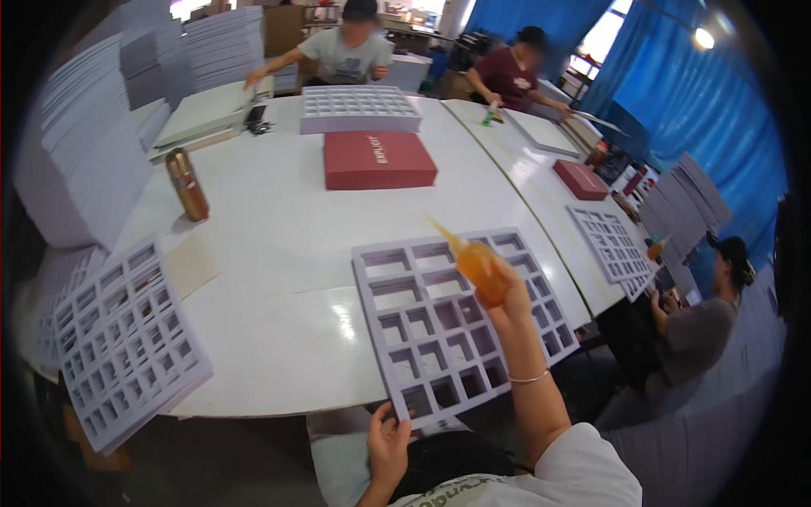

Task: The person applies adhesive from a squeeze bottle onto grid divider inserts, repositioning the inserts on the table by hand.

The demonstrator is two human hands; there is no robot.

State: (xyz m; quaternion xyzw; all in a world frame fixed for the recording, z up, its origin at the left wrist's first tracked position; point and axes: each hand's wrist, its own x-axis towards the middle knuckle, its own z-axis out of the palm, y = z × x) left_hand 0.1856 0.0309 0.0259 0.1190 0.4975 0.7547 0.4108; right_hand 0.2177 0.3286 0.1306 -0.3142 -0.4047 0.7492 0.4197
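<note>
"Fingers: how do they stand?"

"From my end, the right hand (512, 296) has its fingers wrapped round an amber bottle (480, 270), nozzle (449, 237) tilted up and away. The left hand (389, 444) pinches the near left corner of a pale tray (416, 275) of open pockets."

"Where does the tray sit?"

"Mostly on the bench (279, 338), below the bottle, its near end hanging past the edge."

"How would it handle?"

"Light, I'd judge, and stiff along the outer frame; the thin dividers look easy to crush, so I'd take it by rim or corner. The bottle looks soft, perhaps slick: I'd grip its round body and spare the nozzle."
</note>
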